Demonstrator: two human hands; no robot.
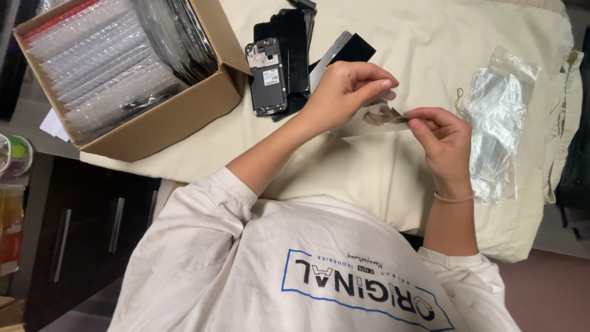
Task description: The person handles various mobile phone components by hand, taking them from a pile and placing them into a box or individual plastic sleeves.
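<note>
My left hand (344, 92) and my right hand (444, 142) are raised over a cream cushion (430, 37). Between them they pinch a thin clear plastic sleeve (381, 117) with a small dark crumpled patch on it. The left fingers grip its upper edge and the right thumb and forefinger grip its right end. Just behind my left hand lies a pile of black phone screen assemblies (279, 61), one showing its bare inner frame.
An open cardboard box (153, 123) packed with bubble-wrap pouches stands at the upper left. Several clear plastic bags (498, 117) lie on the cushion at the right. A dark drawer unit (80, 227) is at the lower left.
</note>
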